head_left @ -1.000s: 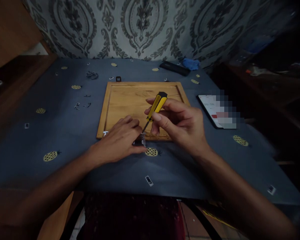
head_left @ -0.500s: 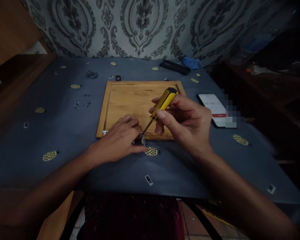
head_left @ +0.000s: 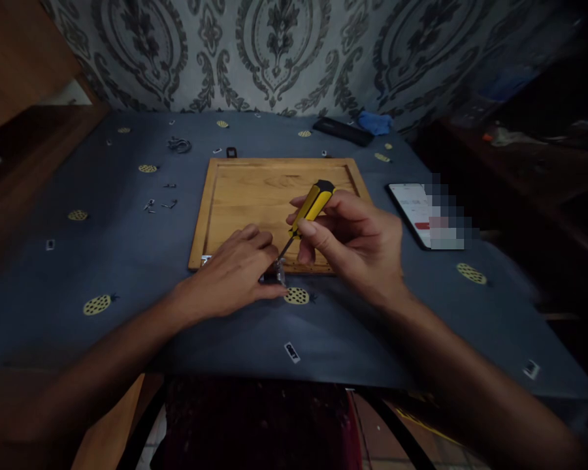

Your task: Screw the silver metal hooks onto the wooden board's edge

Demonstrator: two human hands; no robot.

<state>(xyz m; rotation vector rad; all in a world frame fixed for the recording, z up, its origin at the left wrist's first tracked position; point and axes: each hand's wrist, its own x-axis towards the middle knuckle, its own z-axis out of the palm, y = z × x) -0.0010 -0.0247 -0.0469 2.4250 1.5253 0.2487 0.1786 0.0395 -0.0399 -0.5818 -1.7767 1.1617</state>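
A wooden panel [head_left: 255, 196] with a raised border lies on the cloth-covered table. My left hand [head_left: 240, 264] rests over its near edge, fingers curled on the wood and thumb stretched along the front. Between them is a small shiny metal fitting [head_left: 280, 271], partly hidden; its exact kind is unclear. My right hand [head_left: 357, 241] grips a yellow-and-black screwdriver [head_left: 311, 207] by the handle, between thumb and fingers. The screwdriver tilts down to the left, its tip at the metal fitting. Another metal piece [head_left: 206, 260] sits at the panel's near left corner.
Several small metal parts [head_left: 169, 203] lie left of the panel, with a grey coiled item [head_left: 179, 145] farther back. A phone [head_left: 411, 215] lies to the right. At the back are a black case [head_left: 343, 130] and a blue cloth [head_left: 375, 123].
My right hand and the screwdriver have shifted slightly left, and the handle top sits a little lower. My left hand stays in place on the fitting.
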